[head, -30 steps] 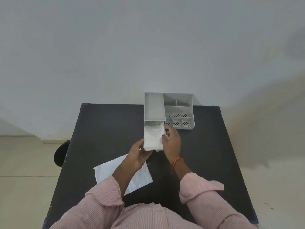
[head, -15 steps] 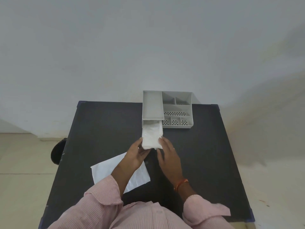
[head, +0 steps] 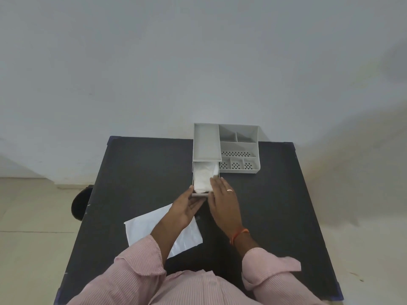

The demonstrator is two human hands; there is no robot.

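head view: left hand [head: 186, 209], fingers straight, is bracing the drawer [head: 200, 195]; right hand [head: 224, 199] is pressing flat on the white cloth [head: 203, 179]. i'm advising tucking edges first.

I have a single feed: the wide-angle head camera, sitting high over the near edge of the bench [head: 136, 172] and pitched forward and down. The grey organiser [head: 239, 148] lands just above frame centre, at middle distance. Nearer than the organiser, the sleeves [head: 141, 271] fill the bottom border, close to the lens. Beyond the organiser the wall [head: 198, 62] takes the whole upper half, and well to its left a strip of floor [head: 33, 216] shows.
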